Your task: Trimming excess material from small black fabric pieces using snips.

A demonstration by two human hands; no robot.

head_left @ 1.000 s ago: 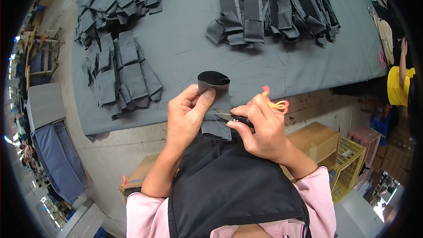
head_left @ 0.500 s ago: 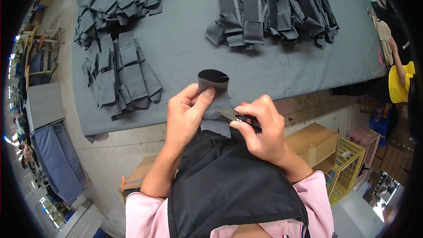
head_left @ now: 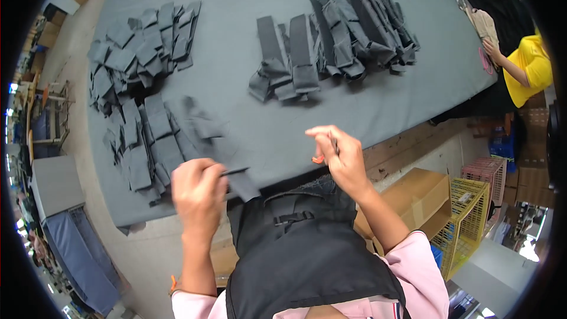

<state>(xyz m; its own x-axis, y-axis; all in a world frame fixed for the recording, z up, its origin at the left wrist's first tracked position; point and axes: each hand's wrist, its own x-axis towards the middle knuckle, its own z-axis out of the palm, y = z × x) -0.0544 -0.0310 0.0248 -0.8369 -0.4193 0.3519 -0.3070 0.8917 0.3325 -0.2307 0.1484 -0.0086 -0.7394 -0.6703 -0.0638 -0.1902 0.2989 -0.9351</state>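
Your left hand point(head_left: 199, 192) pinches a dark grey fabric piece point(head_left: 236, 178) between thumb and fingers at the near edge of the grey tabletop point(head_left: 236, 35); the piece is blurred, so its exact shape is hard to make out, and its lower end merges with the black apron point(head_left: 301, 248) on your front; your right hand point(head_left: 342, 156) hovers just off that same near edge, fingers curled together around a small orange-handled tool point(head_left: 319, 158), most of which is hidden inside the grip, so you cannot tell what kind it is. Just beyond the left hand on the tabletop lies a spread of flat grey pieces point(head_left: 147, 142); farther back toward the far left corner sits a second heap point(head_left: 142, 47); toward the far right side lies a row of folded dark strips point(head_left: 336, 41). At the tabletop's right end another person in a yellow shirt point(head_left: 528, 71) is cut off by the fisheye rim; only an arm and torso show. Below the near edge, right of your arm, stand a cardboard box point(head_left: 419, 195) and a yellow wire basket point(head_left: 466, 212).
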